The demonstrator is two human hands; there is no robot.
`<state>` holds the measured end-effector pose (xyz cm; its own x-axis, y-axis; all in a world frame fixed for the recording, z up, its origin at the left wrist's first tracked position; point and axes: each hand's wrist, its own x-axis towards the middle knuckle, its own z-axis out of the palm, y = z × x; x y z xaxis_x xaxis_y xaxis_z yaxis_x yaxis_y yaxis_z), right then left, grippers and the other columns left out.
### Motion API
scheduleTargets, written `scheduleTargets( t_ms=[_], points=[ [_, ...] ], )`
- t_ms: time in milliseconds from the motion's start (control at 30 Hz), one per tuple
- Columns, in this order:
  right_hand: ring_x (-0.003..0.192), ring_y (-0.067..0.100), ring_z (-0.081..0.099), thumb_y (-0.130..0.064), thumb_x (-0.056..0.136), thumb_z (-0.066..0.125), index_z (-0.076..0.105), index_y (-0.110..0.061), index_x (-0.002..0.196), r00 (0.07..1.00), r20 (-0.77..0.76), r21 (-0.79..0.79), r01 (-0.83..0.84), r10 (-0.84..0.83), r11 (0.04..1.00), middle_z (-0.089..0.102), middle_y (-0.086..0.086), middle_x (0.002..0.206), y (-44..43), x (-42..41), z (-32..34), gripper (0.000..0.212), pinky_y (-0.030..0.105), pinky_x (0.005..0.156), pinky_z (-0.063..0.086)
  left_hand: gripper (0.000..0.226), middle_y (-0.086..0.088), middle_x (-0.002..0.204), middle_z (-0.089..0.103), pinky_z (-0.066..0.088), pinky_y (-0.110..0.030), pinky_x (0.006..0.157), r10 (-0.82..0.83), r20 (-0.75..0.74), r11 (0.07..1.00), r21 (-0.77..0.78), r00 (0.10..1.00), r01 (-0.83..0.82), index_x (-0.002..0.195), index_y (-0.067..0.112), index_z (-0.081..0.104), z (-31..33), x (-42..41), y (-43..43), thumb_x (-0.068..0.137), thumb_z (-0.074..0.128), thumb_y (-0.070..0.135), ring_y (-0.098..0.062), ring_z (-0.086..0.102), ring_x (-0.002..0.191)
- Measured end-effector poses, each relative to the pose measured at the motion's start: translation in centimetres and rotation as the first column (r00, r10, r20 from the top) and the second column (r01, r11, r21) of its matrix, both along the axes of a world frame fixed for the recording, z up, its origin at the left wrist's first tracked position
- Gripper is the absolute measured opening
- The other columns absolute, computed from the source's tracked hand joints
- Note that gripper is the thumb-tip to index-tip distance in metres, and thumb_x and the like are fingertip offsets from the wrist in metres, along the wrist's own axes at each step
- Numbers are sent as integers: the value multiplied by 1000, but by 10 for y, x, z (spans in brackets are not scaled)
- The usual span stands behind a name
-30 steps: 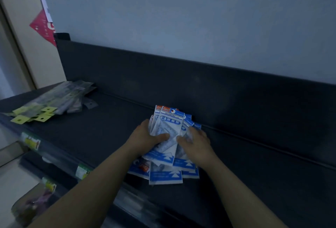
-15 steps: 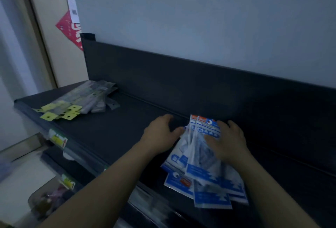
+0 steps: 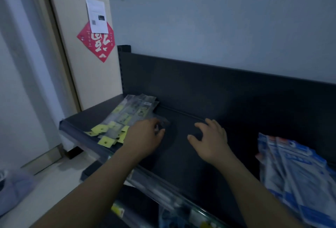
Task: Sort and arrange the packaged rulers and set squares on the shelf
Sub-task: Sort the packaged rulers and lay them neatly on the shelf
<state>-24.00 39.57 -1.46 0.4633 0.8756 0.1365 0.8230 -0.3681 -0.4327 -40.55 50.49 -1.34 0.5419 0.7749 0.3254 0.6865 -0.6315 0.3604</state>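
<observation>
A fanned pile of blue-and-white packets (image 3: 294, 169) lies on the dark shelf (image 3: 190, 164) at the right, with neither hand on it. At the shelf's left end lies a heap of clear ruler packets with yellow tags (image 3: 125, 118). My left hand (image 3: 145, 136) hovers at the right edge of that heap, fingers curled, its fingertips by the corner of a clear packet (image 3: 163, 123); I see no grip on it. Above the bare middle of the shelf, my right hand (image 3: 211, 136) is spread with nothing in it.
The shelf's dark back panel (image 3: 218, 91) rises behind, against a pale wall. A lower shelf with price tags (image 3: 118, 209) and goods shows below the front edge. A door with a red paper decoration (image 3: 98, 42) stands at the left, and the floor is beyond the shelf's left end.
Both hands have let go of the blue-and-white packets, which now lie at the right. The hands and the view have shifted left toward the yellow-tagged heap.
</observation>
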Motion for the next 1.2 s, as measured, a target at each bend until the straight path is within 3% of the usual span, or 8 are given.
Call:
scheduleTargets(
  t_ms=[167,333,533,667,900,1000,1067,1200],
  points=[
    [132,16,41,-35,95,52,51,-14,134,992,-127,122,-2,18,993,47,3,143,47,-33,-6,45,31,111,31,40,-10,123,61,49,-36,88,92,-15,996,-21,996,-92,128,14,58,-1,-37,74,94,51,35,-28,58,109],
    [118,16,53,-31,94,55,58,-15,128,975,-223,138,30,2,990,57,1,131,86,-49,-11,38,22,97,38,45,-15,128,55,46,-40,93,169,-93,982,-75,981,-176,129,11,55,-3,-41,137,93,54,39,-34,50,115],
    [100,18,60,-25,93,56,65,-6,110,970,-239,178,1,42,984,66,6,111,124,-49,-17,27,33,90,48,32,-4,96,59,43,-28,70,176,-87,962,-194,981,-190,97,12,59,-8,-29,163,81,70,38,-24,58,90],
    [96,16,61,-24,92,58,65,-8,109,962,-267,205,-10,65,979,67,5,108,144,-49,-18,24,31,87,49,36,0,55,47,31,-24,49,209,18,949,-246,978,-199,57,16,43,-12,-32,177,78,69,27,-17,45,51],
    [79,11,57,-43,84,64,61,-14,98,924,-383,113,62,-14,992,58,-8,83,165,-62,-15,33,29,70,47,20,-3,70,68,43,-19,41,192,292,911,-407,937,-60,82,9,66,-4,-51,185,89,64,28,-15,62,53],
    [100,17,56,-73,65,62,54,-19,110,937,-337,-29,94,-98,995,55,-2,109,182,-73,-17,71,37,84,50,19,1,74,72,52,-28,53,147,386,915,-402,911,22,86,10,64,3,-56,184,92,59,28,-12,67,56],
    [107,21,55,-76,60,62,51,-17,117,932,-327,-97,130,-155,987,52,2,119,189,-80,-20,83,42,89,50,19,1,76,71,55,-34,61,116,403,916,-398,908,60,86,10,62,1,-56,179,91,57,27,-14,67,62],
    [87,15,58,-58,71,71,51,-21,100,897,-386,-71,202,-214,977,57,-3,98,192,-87,-21,52,34,73,50,17,-3,79,67,47,-31,62,73,391,912,-398,918,97,87,5,58,-14,-57,171,90,56,22,-13,61,71]
  ],
)
